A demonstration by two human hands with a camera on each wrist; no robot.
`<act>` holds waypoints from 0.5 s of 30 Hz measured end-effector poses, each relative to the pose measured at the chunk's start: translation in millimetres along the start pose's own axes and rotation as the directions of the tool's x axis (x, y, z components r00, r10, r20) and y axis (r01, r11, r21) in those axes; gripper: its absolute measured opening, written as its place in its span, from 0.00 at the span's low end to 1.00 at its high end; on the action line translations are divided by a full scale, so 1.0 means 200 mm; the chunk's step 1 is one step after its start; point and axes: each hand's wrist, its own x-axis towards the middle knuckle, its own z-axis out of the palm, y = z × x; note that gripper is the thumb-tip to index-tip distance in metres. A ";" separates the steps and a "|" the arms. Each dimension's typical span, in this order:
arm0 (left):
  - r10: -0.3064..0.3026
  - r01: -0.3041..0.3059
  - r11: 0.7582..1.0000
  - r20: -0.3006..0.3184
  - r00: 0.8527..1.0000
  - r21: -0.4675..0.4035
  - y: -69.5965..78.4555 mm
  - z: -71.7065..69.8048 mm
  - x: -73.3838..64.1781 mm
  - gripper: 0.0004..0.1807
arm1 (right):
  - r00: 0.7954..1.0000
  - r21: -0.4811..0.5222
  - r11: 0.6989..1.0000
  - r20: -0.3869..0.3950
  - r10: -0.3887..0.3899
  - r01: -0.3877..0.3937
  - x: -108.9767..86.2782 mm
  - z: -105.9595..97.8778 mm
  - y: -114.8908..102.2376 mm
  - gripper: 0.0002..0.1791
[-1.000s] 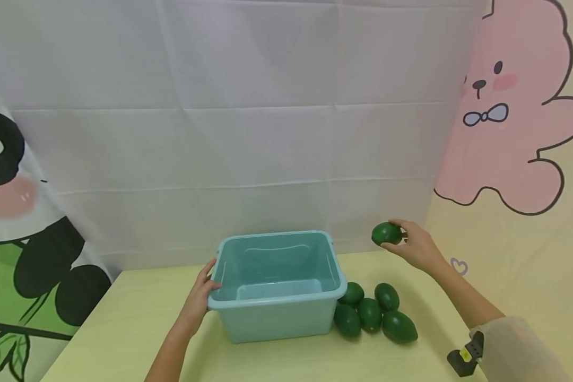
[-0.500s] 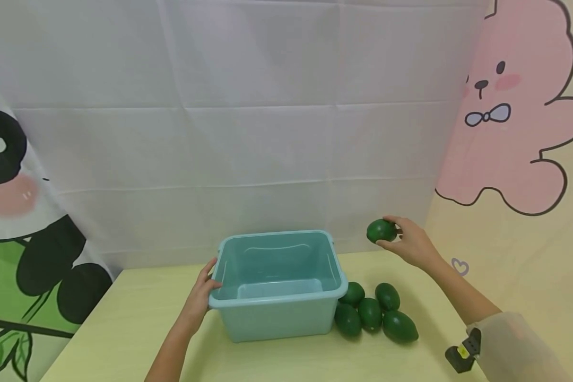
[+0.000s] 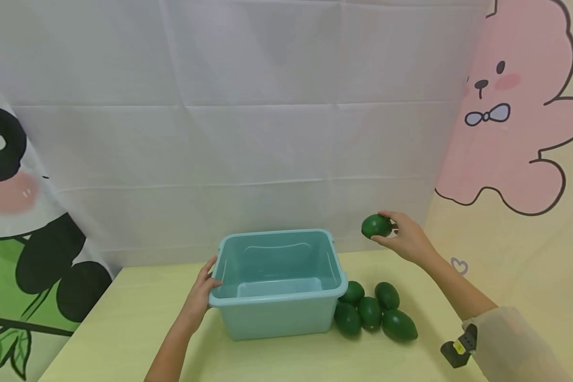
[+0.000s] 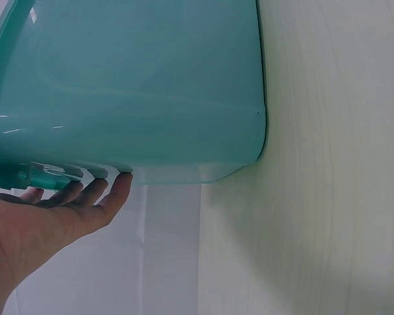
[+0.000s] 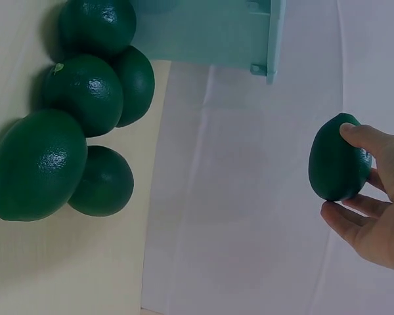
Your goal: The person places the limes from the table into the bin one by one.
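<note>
In the head view my right hand (image 3: pixel 407 240) pinches a glossy dark green avocado (image 3: pixel 376 226) between thumb and fingers. It is raised above the table, to the right of a teal plastic bin (image 3: pixel 277 321). The right wrist view shows the thumb on one side of this held avocado (image 5: pixel 335 157) and fingertips under its other end. My left hand (image 3: pixel 200 294) holds the bin's left rim, thumb over the edge. Its fingertips (image 4: pixel 123 182) touch the bin's outer side in the left wrist view. The inside of the bin shows no fruit.
Several more avocados (image 3: pixel 370 314) lie clustered against the bin's right side on the pale yellow table (image 3: pixel 286 363). A white cloth (image 3: pixel 267 143) hangs behind the table. On the right sleeve (image 3: pixel 511 345) sits a small black device (image 3: pixel 458 347).
My right hand has carried the avocado slightly left and upward. The left hand stays at the bin's rim, and the bin and the other avocados have not moved.
</note>
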 end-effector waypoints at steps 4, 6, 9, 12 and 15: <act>0.000 0.000 1.000 0.000 1.000 -0.002 0.00 0.00 0.00 0.37 | 1.000 0.002 1.000 0.001 0.001 -0.001 0.00 0.00 -0.02 0.34; 0.001 -0.001 1.000 -0.001 1.000 -0.001 0.00 0.00 0.00 0.37 | 1.000 0.002 1.000 0.001 0.001 -0.001 0.01 0.01 -0.02 0.34; 0.003 -0.003 1.000 -0.001 1.000 -0.001 0.00 0.00 0.00 0.38 | 1.000 0.003 1.000 0.001 0.003 -0.003 0.01 0.01 -0.03 0.34; 0.004 -0.004 1.000 -0.001 1.000 -0.001 0.00 0.00 0.00 0.38 | 1.000 0.003 1.000 0.009 0.003 -0.003 0.01 0.01 -0.03 0.33; 0.004 -0.004 1.000 -0.002 1.000 -0.002 0.00 0.00 0.00 0.38 | 1.000 0.007 1.000 0.017 0.002 -0.002 0.02 0.02 -0.04 0.33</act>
